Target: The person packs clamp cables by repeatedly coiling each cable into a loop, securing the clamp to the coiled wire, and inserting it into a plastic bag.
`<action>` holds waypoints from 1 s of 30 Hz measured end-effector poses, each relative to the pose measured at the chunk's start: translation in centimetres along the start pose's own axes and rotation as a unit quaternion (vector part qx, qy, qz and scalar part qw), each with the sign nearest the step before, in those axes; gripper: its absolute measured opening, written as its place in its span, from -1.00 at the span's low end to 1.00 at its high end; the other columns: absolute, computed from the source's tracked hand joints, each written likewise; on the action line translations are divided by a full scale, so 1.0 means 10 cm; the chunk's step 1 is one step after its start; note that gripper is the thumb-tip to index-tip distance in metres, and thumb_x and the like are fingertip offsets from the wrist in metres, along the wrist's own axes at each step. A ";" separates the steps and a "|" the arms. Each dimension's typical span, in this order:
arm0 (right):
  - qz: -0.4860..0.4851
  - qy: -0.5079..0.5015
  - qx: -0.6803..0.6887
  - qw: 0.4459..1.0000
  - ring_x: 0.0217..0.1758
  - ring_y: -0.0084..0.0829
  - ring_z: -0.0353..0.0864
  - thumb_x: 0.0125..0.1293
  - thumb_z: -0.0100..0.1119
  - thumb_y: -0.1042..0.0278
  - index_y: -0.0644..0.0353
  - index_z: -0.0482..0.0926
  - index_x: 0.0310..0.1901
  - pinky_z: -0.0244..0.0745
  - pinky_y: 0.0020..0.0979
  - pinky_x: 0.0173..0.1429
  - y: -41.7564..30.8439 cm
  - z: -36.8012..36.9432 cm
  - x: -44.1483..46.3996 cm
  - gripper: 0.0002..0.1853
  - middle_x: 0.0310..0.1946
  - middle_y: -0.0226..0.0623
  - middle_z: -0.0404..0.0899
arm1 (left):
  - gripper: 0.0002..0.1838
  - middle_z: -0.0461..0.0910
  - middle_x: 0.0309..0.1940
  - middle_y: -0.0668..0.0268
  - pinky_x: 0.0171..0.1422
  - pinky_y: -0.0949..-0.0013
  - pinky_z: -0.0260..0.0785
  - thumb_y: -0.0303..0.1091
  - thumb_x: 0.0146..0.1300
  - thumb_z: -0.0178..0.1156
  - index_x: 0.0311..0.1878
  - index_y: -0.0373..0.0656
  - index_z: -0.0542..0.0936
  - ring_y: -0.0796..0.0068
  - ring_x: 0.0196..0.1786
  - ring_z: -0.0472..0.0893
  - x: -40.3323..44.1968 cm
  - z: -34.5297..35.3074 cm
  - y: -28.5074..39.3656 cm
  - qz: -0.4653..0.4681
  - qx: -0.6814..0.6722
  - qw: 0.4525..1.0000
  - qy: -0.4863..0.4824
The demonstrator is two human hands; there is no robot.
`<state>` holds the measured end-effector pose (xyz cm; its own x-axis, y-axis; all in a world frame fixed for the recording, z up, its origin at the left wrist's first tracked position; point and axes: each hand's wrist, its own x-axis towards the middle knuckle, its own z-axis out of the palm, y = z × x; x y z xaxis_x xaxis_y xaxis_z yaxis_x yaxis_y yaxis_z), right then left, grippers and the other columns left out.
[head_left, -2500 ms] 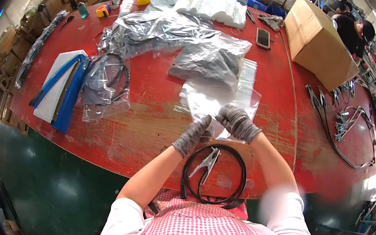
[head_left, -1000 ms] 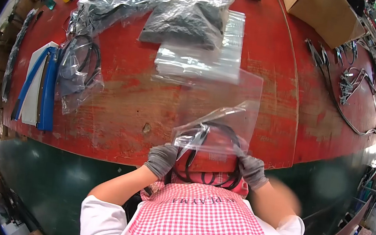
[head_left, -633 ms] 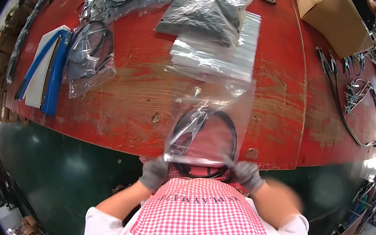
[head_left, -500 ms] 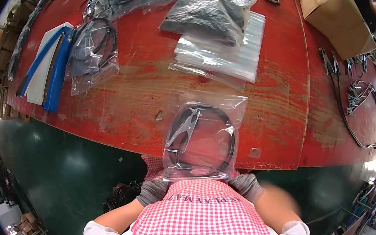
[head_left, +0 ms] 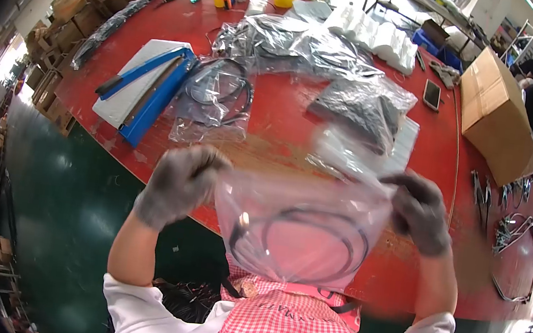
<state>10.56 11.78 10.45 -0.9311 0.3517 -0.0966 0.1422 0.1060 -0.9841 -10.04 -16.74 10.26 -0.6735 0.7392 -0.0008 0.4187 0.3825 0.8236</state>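
Each hand has a top corner of the bag [head_left: 246, 194], with the left hand [head_left: 184, 186] and the right hand [head_left: 420, 212] wide apart. The left fingers are curled tight in a pinch on the plastic. The right ones look pinched too, but blur hides just how. Held by both corners, the bag seems to be kept flat and from folding over. The cable [head_left: 324, 215] lies in loops inside it, low down, most likely because its own weight pulls it there. The bag is between the hands, in front of the apron [head_left: 297, 320], over the near edge of the red table [head_left: 279, 115]. Past the left hand are the blue tool [head_left: 158, 100] and a packed bag [head_left: 215, 94], lying side by side, maybe to be in easy reach. The flat bags [head_left: 406, 144] lie just past the right hand, so there is little room that way. A strip of tabletop shows between the packed bag and the flat bags. Below the left hand the table ends and green floor [head_left: 75, 209] shows. The big box [head_left: 496, 108] stands well off to the right.
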 end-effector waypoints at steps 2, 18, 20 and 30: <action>-0.029 0.021 0.008 0.999 -0.76 -0.65 0.31 0.20 0.04 0.32 0.27 0.55 -0.18 0.18 -0.59 -0.68 0.12 0.09 0.59 -0.76 -0.75 -0.45 0.37 | -0.78 0.47 -0.66 0.44 -0.56 0.59 0.30 -0.56 0.13 -0.04 -0.19 -0.18 0.53 0.73 -0.61 0.45 0.40 -0.13 -0.31 -0.046 -0.043 0.997 0.038; -0.078 -0.168 -0.107 0.977 -0.35 -0.55 0.55 0.20 0.13 0.35 0.20 0.50 -0.15 0.49 -0.47 -0.21 1.58 0.94 0.88 -0.79 -0.44 -0.35 0.56 | -0.91 0.57 -0.40 0.24 -0.33 0.22 0.44 -0.41 0.12 0.09 -0.30 -0.07 0.53 0.19 -0.37 0.56 0.43 0.51 -1.89 0.178 0.265 0.930 0.182; -0.006 -0.154 -0.074 0.985 -0.37 -0.52 0.55 0.19 0.12 0.37 0.21 0.50 -0.15 0.48 -0.48 -0.21 1.96 0.67 0.67 -0.79 -0.43 -0.31 0.56 | -0.87 0.56 -0.44 0.30 -0.42 0.27 0.43 -0.32 0.15 0.01 -0.27 0.03 0.53 0.30 -0.44 0.55 0.33 1.19 -1.88 0.213 0.382 0.896 0.080; 0.029 0.460 -0.321 0.827 -0.32 -0.17 0.59 0.12 0.11 0.35 0.16 0.55 -0.30 0.48 -0.27 -0.20 3.00 -1.86 -0.28 -0.86 -0.42 -0.11 0.58 | -0.79 0.54 -0.28 0.32 -0.03 0.24 0.34 -0.31 0.01 0.12 -0.23 -0.04 0.53 0.31 -0.20 0.52 0.11 3.37 -0.69 0.476 0.099 0.855 -0.183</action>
<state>23.67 31.25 -16.06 -0.3086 0.9011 0.3047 0.6020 0.4331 -0.6709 6.85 0.11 -14.47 0.2500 0.8778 0.4086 0.7905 -0.4287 0.4374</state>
